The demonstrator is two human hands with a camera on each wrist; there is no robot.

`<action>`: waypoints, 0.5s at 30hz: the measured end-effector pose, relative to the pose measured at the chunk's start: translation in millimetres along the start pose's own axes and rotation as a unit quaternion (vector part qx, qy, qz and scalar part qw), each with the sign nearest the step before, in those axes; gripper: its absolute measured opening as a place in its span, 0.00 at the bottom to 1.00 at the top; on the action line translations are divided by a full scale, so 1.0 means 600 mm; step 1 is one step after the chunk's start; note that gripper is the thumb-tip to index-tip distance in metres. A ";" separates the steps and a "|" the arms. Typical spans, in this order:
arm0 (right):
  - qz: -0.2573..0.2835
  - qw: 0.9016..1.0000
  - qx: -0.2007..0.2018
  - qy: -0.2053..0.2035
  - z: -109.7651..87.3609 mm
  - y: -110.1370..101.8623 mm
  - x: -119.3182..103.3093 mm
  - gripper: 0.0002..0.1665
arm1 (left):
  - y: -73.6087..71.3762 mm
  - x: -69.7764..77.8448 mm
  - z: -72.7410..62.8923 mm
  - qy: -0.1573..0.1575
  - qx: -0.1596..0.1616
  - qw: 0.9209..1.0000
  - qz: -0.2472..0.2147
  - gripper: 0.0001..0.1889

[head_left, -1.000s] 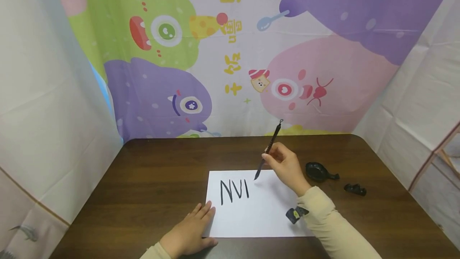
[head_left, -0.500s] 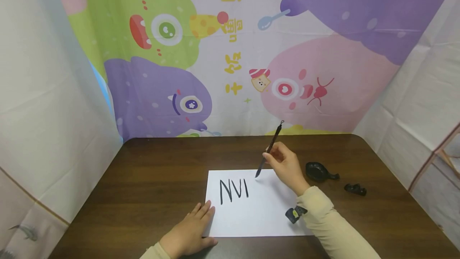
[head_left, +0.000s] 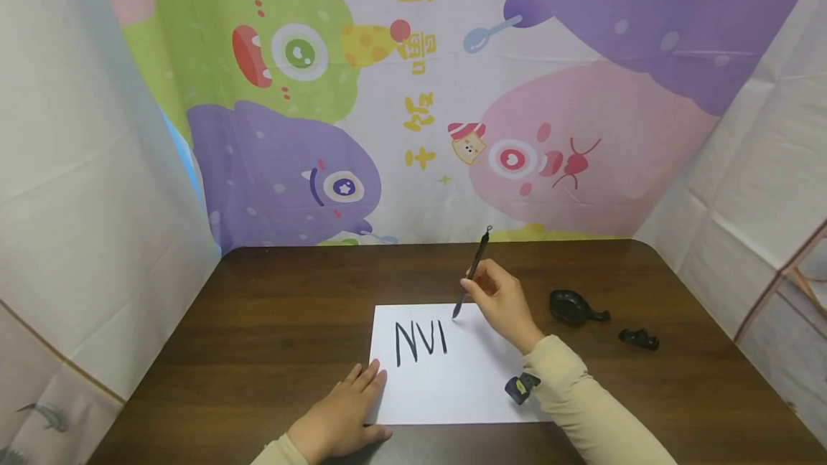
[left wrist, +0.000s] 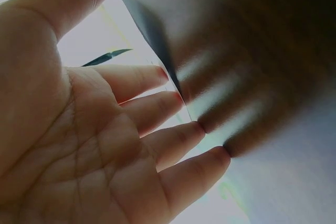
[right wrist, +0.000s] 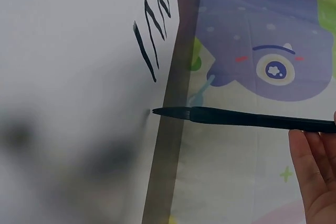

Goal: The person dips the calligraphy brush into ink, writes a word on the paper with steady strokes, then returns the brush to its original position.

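Observation:
My right hand [head_left: 504,303] pinches a black writing brush [head_left: 477,260] by its handle, its looped top leaning to the right. The brush's dark bristle tip [right wrist: 170,112] points down close over the far part of a white sheet of paper [head_left: 452,393], right of the painted letters NVI [head_left: 443,339]. My left hand [head_left: 342,407] rests with spread fingers on the sheet's left edge, its thumb by the near corner. In the left wrist view its palm [left wrist: 79,145] shows, the fingertips down at the paper's edge.
A black pan-shaped ink dish [head_left: 570,308] with a short handle lies right of the right hand on the brown table [head_left: 271,321]. Beyond it sits a small black brush rest [head_left: 638,339]. A cartoon-printed curtain [head_left: 413,214] hangs behind the table's far edge.
My right hand has moved a little to the left with the brush, bringing its tip closer to the letter I. The left hand and the painted letters look the same.

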State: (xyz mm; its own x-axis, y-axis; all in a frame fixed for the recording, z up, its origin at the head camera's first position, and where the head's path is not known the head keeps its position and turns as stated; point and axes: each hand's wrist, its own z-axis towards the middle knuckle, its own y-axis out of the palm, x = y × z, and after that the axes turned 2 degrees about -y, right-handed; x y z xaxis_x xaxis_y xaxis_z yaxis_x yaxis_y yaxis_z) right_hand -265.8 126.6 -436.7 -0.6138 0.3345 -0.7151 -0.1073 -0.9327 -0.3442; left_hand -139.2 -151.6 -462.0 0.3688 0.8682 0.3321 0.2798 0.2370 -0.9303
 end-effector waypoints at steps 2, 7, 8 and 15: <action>-0.005 1.000 -0.002 0.000 0.000 0.001 0.001 0.07 | 0.000 0.000 0.000 -0.001 -0.001 1.000 -0.001 0.44; -0.017 1.000 -0.005 0.002 -0.001 0.002 0.005 0.06 | -0.001 0.001 0.000 0.001 -0.002 1.000 0.001 0.44; -0.019 1.000 -0.006 0.003 -0.002 0.002 0.005 0.07 | -0.001 0.001 0.000 0.001 -0.002 1.000 0.001 0.44; -0.032 0.999 -0.010 0.006 -0.005 0.004 0.005 0.07 | -0.003 0.002 0.001 -0.005 -0.011 1.000 -0.002 0.44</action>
State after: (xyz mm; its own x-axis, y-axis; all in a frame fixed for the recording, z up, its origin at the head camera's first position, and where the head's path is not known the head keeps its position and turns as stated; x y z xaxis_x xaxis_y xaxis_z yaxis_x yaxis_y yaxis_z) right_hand -265.3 125.5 -441.6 -0.5965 0.3952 -0.6986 -0.1305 -0.9065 -0.4014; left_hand -140.0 -150.7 -460.2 0.3581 0.8719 0.3341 0.2999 0.2315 -0.9254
